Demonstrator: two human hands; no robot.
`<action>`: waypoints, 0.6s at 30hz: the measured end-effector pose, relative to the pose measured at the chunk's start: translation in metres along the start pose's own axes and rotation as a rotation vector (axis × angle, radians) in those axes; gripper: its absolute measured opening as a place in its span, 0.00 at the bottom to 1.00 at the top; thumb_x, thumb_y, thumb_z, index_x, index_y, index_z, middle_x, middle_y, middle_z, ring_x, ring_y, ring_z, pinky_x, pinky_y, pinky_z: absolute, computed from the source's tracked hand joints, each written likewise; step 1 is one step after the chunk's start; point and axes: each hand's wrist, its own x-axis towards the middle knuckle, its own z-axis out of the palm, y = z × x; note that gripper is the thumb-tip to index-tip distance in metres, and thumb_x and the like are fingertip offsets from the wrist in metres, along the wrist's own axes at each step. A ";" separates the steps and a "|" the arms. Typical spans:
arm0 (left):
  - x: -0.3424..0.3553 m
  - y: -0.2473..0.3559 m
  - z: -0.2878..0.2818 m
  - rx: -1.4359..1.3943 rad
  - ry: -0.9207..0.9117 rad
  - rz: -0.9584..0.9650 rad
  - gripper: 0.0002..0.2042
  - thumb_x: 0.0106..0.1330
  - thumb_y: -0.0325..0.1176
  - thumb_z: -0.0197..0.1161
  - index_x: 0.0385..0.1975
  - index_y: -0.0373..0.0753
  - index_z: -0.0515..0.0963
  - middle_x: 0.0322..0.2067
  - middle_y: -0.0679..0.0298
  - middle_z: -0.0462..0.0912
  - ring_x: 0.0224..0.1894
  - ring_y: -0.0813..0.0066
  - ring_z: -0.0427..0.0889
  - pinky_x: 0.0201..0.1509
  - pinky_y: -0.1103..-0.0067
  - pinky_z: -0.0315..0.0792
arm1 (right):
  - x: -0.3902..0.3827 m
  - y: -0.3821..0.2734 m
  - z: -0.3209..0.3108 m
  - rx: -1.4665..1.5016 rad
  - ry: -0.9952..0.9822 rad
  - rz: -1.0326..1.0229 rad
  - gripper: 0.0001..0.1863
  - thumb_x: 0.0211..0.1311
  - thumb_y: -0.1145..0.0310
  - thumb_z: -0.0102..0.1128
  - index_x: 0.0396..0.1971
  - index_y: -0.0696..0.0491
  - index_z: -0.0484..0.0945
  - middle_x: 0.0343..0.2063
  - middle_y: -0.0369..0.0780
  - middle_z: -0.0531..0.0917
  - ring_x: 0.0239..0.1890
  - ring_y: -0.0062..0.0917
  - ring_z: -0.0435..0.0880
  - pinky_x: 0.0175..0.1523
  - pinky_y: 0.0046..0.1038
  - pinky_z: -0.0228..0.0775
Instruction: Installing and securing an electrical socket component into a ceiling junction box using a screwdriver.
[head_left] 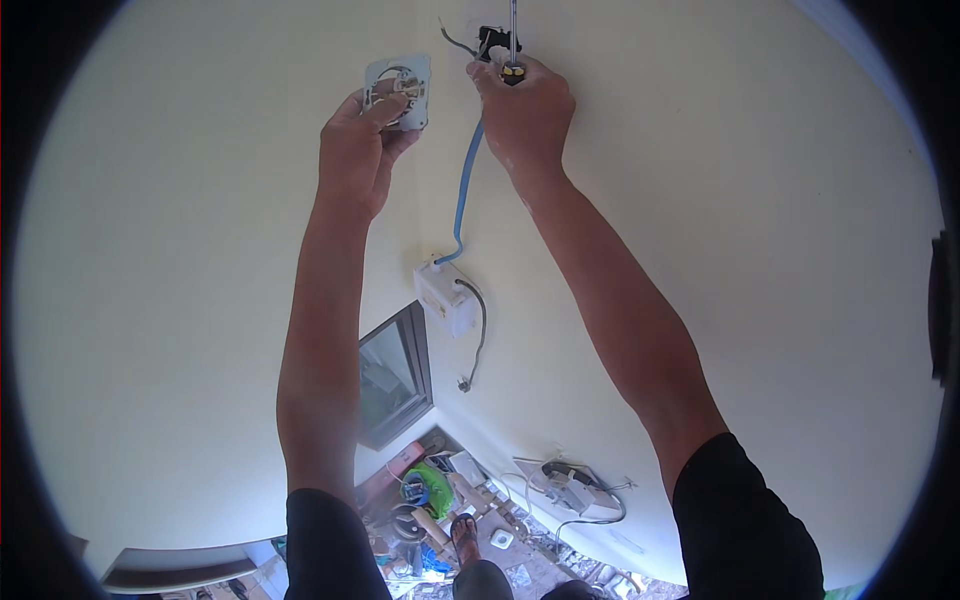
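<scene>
Both arms reach up against a pale cream wall. My left hand (358,140) grips a grey-white square socket plate (399,88) with a metal frame, held just off the wall. My right hand (522,110) is closed around a screwdriver (513,40) whose shaft points up, its yellow-black handle end showing at my fingers. The screwdriver tip is at a dark wall opening (492,42) with loose wires sticking out. A blue cable (463,190) runs down the wall from under my right hand.
The blue cable ends at a white box (447,297) on the wall, with a dark cord (480,340) hanging from it. A dark-framed window (393,375) lies below. Far down, the floor holds tools, a green item (432,488), cables and my sandalled foot (464,533).
</scene>
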 end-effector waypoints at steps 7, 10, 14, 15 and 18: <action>0.028 -0.005 0.010 -0.027 -0.061 -0.069 0.15 0.73 0.28 0.60 0.55 0.30 0.72 0.45 0.55 0.80 0.44 0.67 0.83 0.48 0.78 0.81 | 0.000 0.004 0.022 0.234 0.099 0.091 0.07 0.63 0.71 0.67 0.34 0.60 0.84 0.20 0.37 0.82 0.21 0.21 0.78 0.31 0.27 0.71; 0.031 -0.004 0.015 -0.060 -0.046 -0.103 0.14 0.74 0.29 0.59 0.55 0.30 0.72 0.45 0.55 0.80 0.45 0.66 0.83 0.48 0.78 0.81 | 0.003 0.013 0.025 0.376 0.118 0.066 0.06 0.63 0.72 0.66 0.35 0.60 0.84 0.22 0.37 0.84 0.23 0.17 0.79 0.33 0.24 0.73; 0.038 -0.001 0.007 -0.120 -0.076 -0.104 0.17 0.70 0.27 0.62 0.54 0.26 0.72 0.46 0.53 0.80 0.44 0.64 0.84 0.49 0.76 0.80 | 0.004 0.015 0.020 0.264 0.093 0.005 0.07 0.63 0.73 0.66 0.38 0.60 0.84 0.24 0.38 0.85 0.25 0.18 0.81 0.35 0.24 0.75; 0.041 0.000 0.006 -0.117 -0.077 -0.104 0.17 0.70 0.27 0.62 0.54 0.26 0.72 0.46 0.53 0.80 0.44 0.64 0.84 0.49 0.76 0.80 | 0.005 0.015 0.016 0.180 0.018 -0.015 0.08 0.62 0.74 0.66 0.39 0.60 0.84 0.26 0.40 0.86 0.26 0.21 0.83 0.36 0.25 0.76; 0.051 -0.001 0.004 -0.138 -0.094 -0.102 0.16 0.71 0.27 0.60 0.55 0.26 0.72 0.45 0.52 0.80 0.45 0.62 0.84 0.48 0.76 0.81 | 0.012 0.021 0.016 0.092 -0.059 -0.096 0.09 0.63 0.73 0.67 0.41 0.59 0.84 0.27 0.40 0.86 0.26 0.20 0.82 0.35 0.24 0.75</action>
